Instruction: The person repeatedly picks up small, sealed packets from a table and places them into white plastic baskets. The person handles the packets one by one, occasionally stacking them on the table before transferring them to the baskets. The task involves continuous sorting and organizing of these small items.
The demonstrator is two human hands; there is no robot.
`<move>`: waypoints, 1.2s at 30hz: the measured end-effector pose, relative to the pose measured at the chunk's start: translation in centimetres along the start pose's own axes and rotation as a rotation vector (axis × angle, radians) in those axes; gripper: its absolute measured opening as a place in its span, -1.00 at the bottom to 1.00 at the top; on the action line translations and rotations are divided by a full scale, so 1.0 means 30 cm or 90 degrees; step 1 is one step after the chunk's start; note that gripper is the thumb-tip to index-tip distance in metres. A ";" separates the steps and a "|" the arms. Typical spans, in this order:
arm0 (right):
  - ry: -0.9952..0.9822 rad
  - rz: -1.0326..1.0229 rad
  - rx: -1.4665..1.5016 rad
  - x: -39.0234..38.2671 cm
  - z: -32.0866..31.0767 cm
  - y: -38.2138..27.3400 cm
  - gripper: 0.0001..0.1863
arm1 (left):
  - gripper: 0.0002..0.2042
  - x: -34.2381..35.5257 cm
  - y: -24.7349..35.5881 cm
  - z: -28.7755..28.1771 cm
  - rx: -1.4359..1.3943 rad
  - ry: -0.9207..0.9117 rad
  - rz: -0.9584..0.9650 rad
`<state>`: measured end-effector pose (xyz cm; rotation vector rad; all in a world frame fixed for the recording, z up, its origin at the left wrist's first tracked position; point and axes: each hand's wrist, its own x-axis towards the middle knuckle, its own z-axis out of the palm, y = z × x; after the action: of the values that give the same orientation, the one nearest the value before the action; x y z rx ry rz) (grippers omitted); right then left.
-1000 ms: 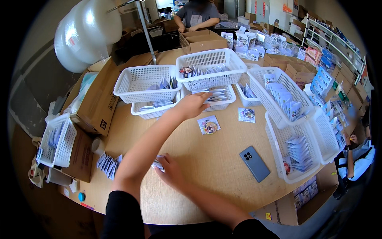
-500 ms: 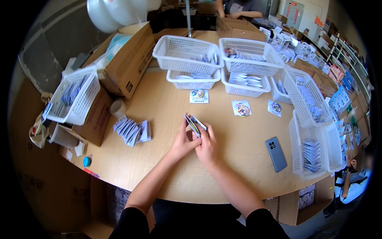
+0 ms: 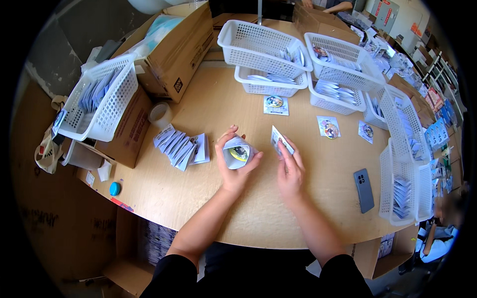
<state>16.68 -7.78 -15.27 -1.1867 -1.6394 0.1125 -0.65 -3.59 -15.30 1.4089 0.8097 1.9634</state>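
Observation:
My left hand [image 3: 232, 171] is closed around a white paper packet [image 3: 229, 158], squeezed so its mouth gapes. A round yellow and dark picture piece [image 3: 239, 153] shows inside the packet. Apart from it, to the right, my right hand [image 3: 291, 176] pinches a thin printed card [image 3: 275, 140] held upright on edge. Both hands are above the wooden table [image 3: 268, 213]. Left of my left hand lies a fanned pile of white packets [image 3: 176, 149]. Beyond my hands lie three flat cards with round pictures, one at the middle [image 3: 276, 105] and two to the right [image 3: 328, 127] [image 3: 365, 132].
White perforated baskets [image 3: 258, 47] with packets are stacked at the far side and right [image 3: 397, 184]. Another basket [image 3: 99, 99] stands on a carton at left, near a tape roll [image 3: 160, 115]. A phone [image 3: 364, 190] lies at right, a teal cap [image 3: 115, 188] at left. People sit beyond.
My hands have separated. The left now holds the packet with its mouth facing up; the right has moved away to the right with the card. The whole view has shifted.

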 end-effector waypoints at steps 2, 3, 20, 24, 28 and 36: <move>-0.003 0.011 0.007 0.007 -0.007 -0.016 -0.39 | -0.07 -0.012 -0.002 -0.012 0.028 -0.017 0.007; -0.021 -0.009 -0.005 0.008 -0.016 -0.001 -0.39 | -0.07 -0.012 -0.005 -0.018 0.069 -0.029 0.016; -0.106 0.087 0.130 0.052 -0.034 -0.012 -0.49 | 0.37 -0.034 -0.153 -0.006 0.006 -0.370 -0.173; 0.023 0.259 0.207 0.080 -0.025 0.050 -0.74 | 0.34 -0.051 -0.075 0.044 0.021 -0.438 -0.231; 0.080 0.277 0.072 0.262 -0.112 0.005 -0.77 | 0.20 -0.056 -0.055 0.043 0.051 -0.365 -0.333; 0.112 0.112 -0.196 1.031 -0.139 0.118 -0.54 | -0.23 -0.036 -0.138 0.051 -0.116 -0.215 -0.439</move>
<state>23.80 14.72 5.47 -1.5288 -1.4290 -0.1359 1.55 -1.54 -18.69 1.1086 0.7942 1.2039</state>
